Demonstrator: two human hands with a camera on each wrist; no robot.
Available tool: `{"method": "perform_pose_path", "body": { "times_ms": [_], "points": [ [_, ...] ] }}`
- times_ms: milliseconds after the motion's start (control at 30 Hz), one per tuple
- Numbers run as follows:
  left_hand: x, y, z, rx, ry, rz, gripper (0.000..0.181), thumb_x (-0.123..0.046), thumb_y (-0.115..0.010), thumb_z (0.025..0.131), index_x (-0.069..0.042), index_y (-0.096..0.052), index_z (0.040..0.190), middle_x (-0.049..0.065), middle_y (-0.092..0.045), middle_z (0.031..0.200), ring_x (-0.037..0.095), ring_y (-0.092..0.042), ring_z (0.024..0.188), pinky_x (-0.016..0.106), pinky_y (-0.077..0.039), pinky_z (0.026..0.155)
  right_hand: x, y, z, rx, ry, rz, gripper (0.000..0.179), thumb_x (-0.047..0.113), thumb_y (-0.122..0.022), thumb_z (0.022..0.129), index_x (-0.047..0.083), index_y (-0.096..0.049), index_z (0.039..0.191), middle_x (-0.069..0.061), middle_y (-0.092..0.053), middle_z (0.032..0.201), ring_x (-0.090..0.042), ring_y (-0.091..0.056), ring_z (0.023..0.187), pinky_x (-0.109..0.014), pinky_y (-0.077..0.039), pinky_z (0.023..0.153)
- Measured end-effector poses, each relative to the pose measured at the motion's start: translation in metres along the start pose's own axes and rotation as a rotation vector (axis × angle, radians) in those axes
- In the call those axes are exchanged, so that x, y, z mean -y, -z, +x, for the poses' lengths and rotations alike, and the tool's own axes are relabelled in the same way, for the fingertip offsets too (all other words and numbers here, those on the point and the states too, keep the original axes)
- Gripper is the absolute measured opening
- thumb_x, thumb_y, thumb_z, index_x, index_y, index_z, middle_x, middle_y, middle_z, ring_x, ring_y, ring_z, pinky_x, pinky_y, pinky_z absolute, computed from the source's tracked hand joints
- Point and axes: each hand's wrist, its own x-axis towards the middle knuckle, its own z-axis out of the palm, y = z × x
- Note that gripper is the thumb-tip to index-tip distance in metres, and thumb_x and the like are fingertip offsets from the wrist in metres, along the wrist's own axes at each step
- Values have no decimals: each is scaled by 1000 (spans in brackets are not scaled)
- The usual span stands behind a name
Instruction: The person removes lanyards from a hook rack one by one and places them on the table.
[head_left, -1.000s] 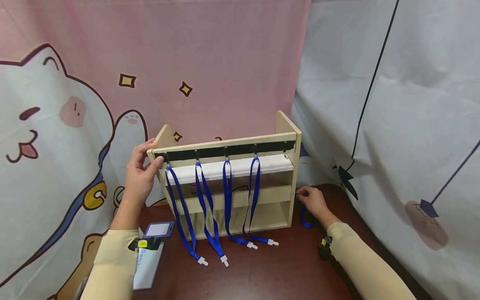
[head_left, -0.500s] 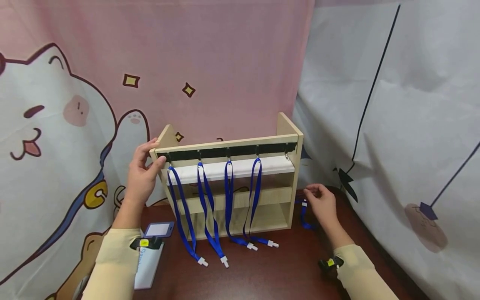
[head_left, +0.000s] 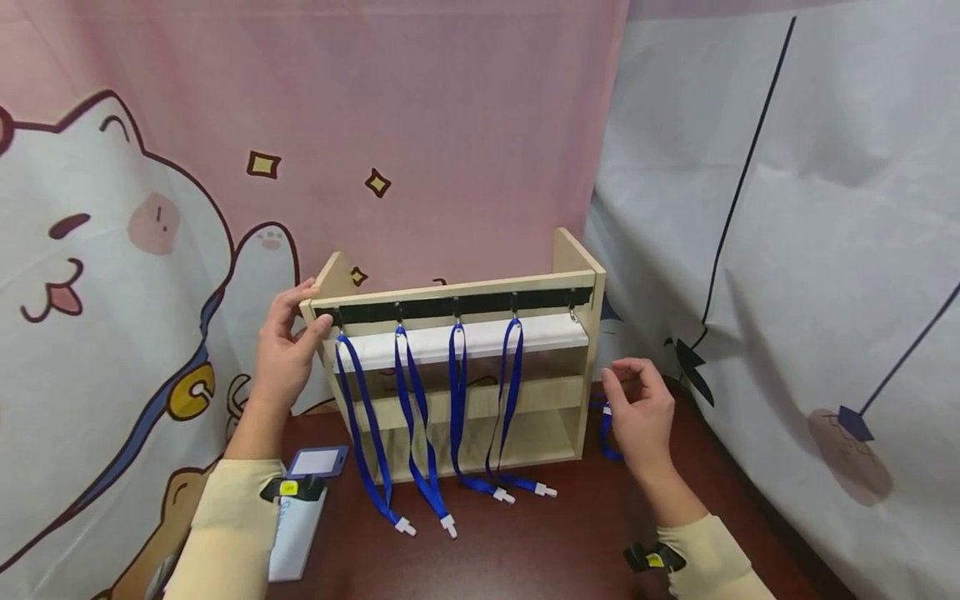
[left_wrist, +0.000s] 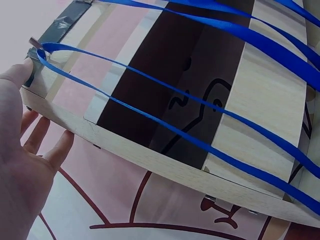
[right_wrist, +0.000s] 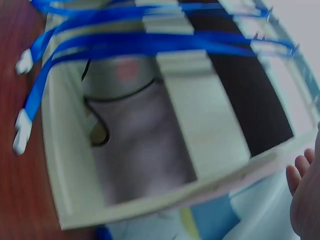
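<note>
A light wooden shelf (head_left: 468,398) stands on the table, with a black strip (head_left: 431,305) of hooks along its top front. Several blue lanyards (head_left: 457,383) hang from the hooks, their white clips lying on the table. My left hand (head_left: 285,350) holds the shelf's upper left corner; in the left wrist view its thumb (left_wrist: 19,71) is on the front, fingers against the side panel. Right of the shelf, my right hand (head_left: 645,412) hovers empty with loosely bent fingers. Partly hidden behind it lies another blue lanyard (head_left: 611,446). On the rightmost hook hangs a small metal clasp (head_left: 573,315).
A blue-framed badge holder (head_left: 318,461) and a white box or card (head_left: 296,537) with blue lettering lie left of the shelf, partly under the left forearm. The dark brown table (head_left: 480,558) extends in front. Printed curtains (head_left: 465,125) close off the back and right.
My right hand has come away from the blue lanyard beside the shelf and lifted slightly toward me. My left hand keeps its hold on the shelf corner.
</note>
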Motion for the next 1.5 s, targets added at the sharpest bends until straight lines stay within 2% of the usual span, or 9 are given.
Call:
{"method": "perform_pose_path", "body": {
  "times_ms": [167, 333, 467, 700, 900, 1067, 1200, 1333, 1500],
  "points": [
    [-1, 0, -1, -4, 5, 5, 43, -6, -69, 109, -4, -59, 151, 4, -48, 168, 23, -47, 152, 26, -52, 110, 34, -15, 0, 49, 78, 50, 16, -14, -75, 96, -13, -70, 112, -22, -70, 97, -10, -62, 82, -13, -50, 71],
    [-1, 1, 0, -11, 4, 13, 43, -7, -69, 109, -4, -59, 151, 3, -48, 168, 23, -47, 151, 26, -52, 110, 49, -37, 1, 79, 127, 116, 19, -15, -77, 94, -12, -70, 111, -24, -69, 98, -14, -62, 89, -15, -51, 77],
    [-2, -1, 0, -2, 0, 3, 44, -7, -70, 109, -5, -60, 151, 0, -48, 167, 23, -47, 151, 26, -52, 110, 56, -54, 2, 87, 166, 171, 20, -18, -77, 91, -16, -69, 109, -27, -69, 96, -17, -64, 86, -16, -53, 78],
    [-2, -2, 0, -2, 8, 14, 44, -7, -70, 109, -6, -59, 152, -2, -48, 167, 24, -47, 151, 28, -52, 111, 67, -73, 8, 108, 195, 162, 24, -16, -78, 92, -14, -70, 114, -27, -69, 99, -25, -67, 83, -14, -54, 78],
    [-1, -2, 0, 3, 4, 13, 45, -7, -71, 109, -8, -60, 152, -3, -48, 167, 24, -47, 151, 30, -52, 112, 57, -86, 14, 105, 168, 134, 28, -15, -79, 93, -11, -72, 121, -28, -68, 102, -32, -69, 78, -12, -53, 73],
    [0, -1, 0, 2, 5, 19, 45, -7, -71, 108, -8, -60, 152, -3, -48, 166, 24, -47, 152, 27, -53, 110, 41, -95, 17, 109, 127, 101, 33, -6, -81, 97, 2, -78, 128, -17, -74, 106, -28, -73, 83, -14, -56, 75],
    [1, -1, 0, 0, 4, 18, 45, -8, -71, 108, -8, -60, 152, -3, -48, 166, 24, -47, 152, 27, -53, 110, 37, -101, 20, 99, 113, 80, 31, -1, -82, 98, 9, -81, 127, -9, -77, 105, -23, -74, 83, -15, -56, 74],
    [1, -1, 0, -1, 5, 14, 44, -8, -71, 109, -8, -60, 152, -3, -48, 166, 24, -46, 153, 28, -53, 111, 40, -105, 23, 66, 115, 94, 24, -6, -78, 99, 4, -83, 120, -11, -77, 99, -22, -70, 78, -13, -54, 71],
    [1, -1, 0, -4, 6, 6, 44, -8, -71, 109, -7, -60, 151, -2, -48, 166, 24, -46, 153, 27, -52, 110, 59, -103, 26, 20, 135, 133, 16, -14, -74, 98, -6, -83, 108, -18, -77, 96, -23, -67, 77, -12, -53, 71]
  ]
}}
